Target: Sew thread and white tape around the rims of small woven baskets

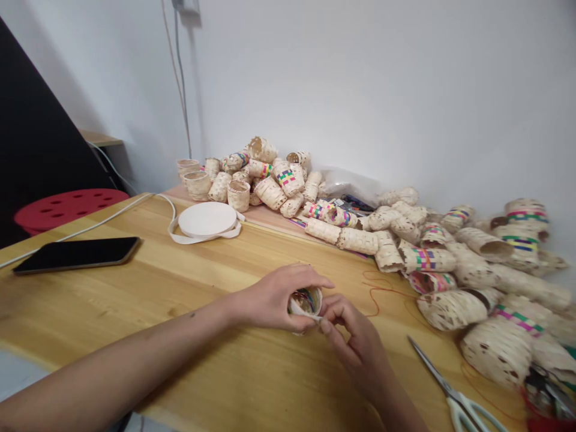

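My left hand [275, 299] is curled around a small woven basket [302, 300], whose open mouth faces me and shows some coloured strips inside. A white tape [302, 311] runs along the near side of its rim. My right hand [355, 337] pinches the end of this tape between thumb and fingers, right beside the rim. A flat roll of white tape [207, 218] lies farther back on the table, its loose end looped around it. To the right of my right hand rest scissors [450, 389] with white handles, blades pointing away from me.
Many woven baskets [360, 241] are heaped along the wall, at the back and right. Thin red thread [372, 295] trails over the wooden table [189, 294]. A dark phone [78, 254] and a white cable [96, 223] lie left; a red stool [69, 207] stands beyond.
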`<state>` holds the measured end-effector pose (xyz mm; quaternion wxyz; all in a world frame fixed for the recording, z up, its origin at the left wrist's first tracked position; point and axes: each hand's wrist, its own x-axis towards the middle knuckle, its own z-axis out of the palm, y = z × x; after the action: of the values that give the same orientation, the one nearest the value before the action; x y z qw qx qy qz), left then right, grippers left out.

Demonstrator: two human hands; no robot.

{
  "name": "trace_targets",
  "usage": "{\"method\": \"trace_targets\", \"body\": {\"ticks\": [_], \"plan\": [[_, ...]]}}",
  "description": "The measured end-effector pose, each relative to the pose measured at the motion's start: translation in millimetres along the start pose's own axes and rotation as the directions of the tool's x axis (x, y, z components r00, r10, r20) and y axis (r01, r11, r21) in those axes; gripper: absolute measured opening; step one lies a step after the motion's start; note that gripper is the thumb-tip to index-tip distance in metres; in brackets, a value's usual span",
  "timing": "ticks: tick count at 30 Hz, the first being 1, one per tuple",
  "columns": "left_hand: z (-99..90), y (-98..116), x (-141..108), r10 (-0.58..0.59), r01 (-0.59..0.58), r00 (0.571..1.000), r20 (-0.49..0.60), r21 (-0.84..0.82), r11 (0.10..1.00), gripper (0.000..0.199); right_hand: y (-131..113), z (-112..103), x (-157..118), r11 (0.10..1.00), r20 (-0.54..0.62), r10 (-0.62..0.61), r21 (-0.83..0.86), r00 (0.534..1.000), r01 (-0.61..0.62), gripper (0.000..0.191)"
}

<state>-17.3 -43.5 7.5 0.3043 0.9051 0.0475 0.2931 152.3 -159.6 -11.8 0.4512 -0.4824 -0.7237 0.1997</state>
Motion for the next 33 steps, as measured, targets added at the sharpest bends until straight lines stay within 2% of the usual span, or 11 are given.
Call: {"method": "trace_targets", "body": {"ticks": [7, 16, 24, 29, 31, 33], "plan": [[-0.2, -3.0, 0.0, 0.025, -0.025, 1.000, -0.002, 0.018, 1.000, 0.049, 0.5, 0.4, -0.1, 1.000, 0.002, 0.010, 0.020, 1.000, -0.010, 0.011], [-3.3, -4.0, -2.3, 0.051, -0.050, 0.998, 0.035, -0.041, 0.998, 0.048, 2.7, 2.3, -0.7, 0.999, -0.023, 0.045, -0.017, 0.999, -0.045, 0.013], [-1.8, -3.5, -3.8, 0.053, -0.052, 0.998, 0.029, -0.039, 0.998, 0.050, -0.6, 2.6, 1.9, 0.998, -0.051, 0.034, -0.057, 0.998, -0.037, 0.014], [-1.7, 0.4, -6.2, 0.014, -0.013, 1.000, 0.017, -0.033, 0.999, 0.054, -0.6, -0.3, 1.5, 0.992, -0.069, 0.044, -0.112, 0.997, -0.052, 0.011], [-1.1, 1.8, -7.5, 0.002, -0.002, 1.000, 0.018, -0.030, 1.000, 0.059, 0.3, -1.5, 2.7, 0.987, -0.077, 0.008, -0.157, 0.997, -0.020, 0.003], [-0.5, 2.5, -8.6, -0.007, 0.008, 1.000, 0.025, -0.033, 0.999, 0.066, 0.9, -2.6, 5.1, 0.976, -0.041, -0.086, -0.202, 0.995, 0.076, 0.013]]}}
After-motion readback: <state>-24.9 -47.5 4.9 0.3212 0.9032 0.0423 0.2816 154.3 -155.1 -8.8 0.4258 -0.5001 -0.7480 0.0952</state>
